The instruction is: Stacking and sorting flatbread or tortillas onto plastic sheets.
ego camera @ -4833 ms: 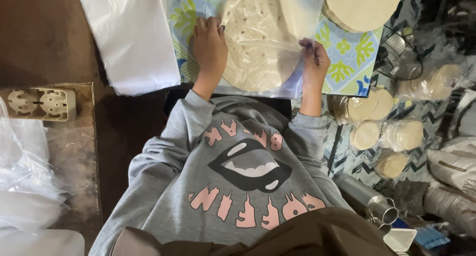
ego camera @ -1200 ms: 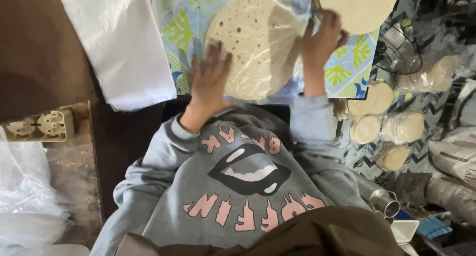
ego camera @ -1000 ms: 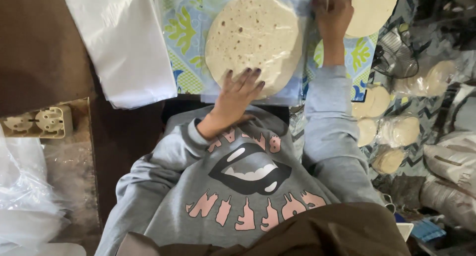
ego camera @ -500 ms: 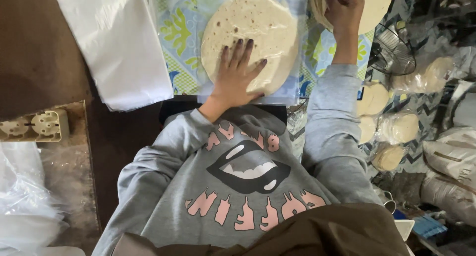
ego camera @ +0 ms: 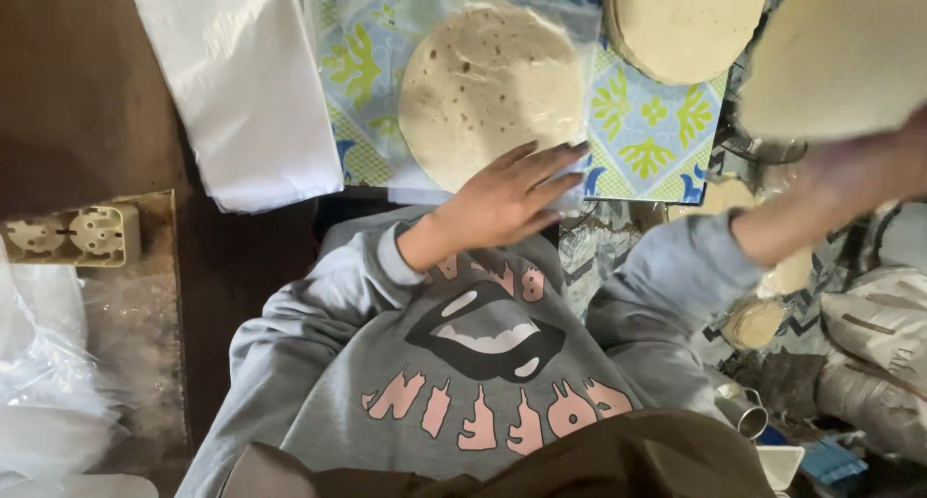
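Flatbread, round, pale and speckled [ego camera: 491, 88], lay at upper centre; I saw my left hand [ego camera: 502, 199], fingers spread, slide off it while my blurred right hand [ego camera: 893, 165], grip unclear, lifted another flatbread [ego camera: 840, 59].

White plastic sheets [ego camera: 241, 83] top left, beige socket strip [ego camera: 72, 235] below.

Flatbread in clear bag [ego camera: 491, 88] showing pale cream, speckled with brown spots. Stack of flatbreads [ego camera: 688, 20] looking plain cream-beige. Lifted flatbread [ego camera: 842, 59] showing same pale cream, blurred. Cloth [ego camera: 657, 131] displaying light blue ground with yellow-green leaf motifs and dark blue edging. Pile of plastic bags [ego camera: 241, 83] appearing milky white. Sweatshirt [ego camera: 386, 363] showing grey with pink lettering and black-and-white mouth print. Power strip [ego camera: 72, 235] looking cream. Tabletop [ego camera: 77, 93] appearing dark brown.
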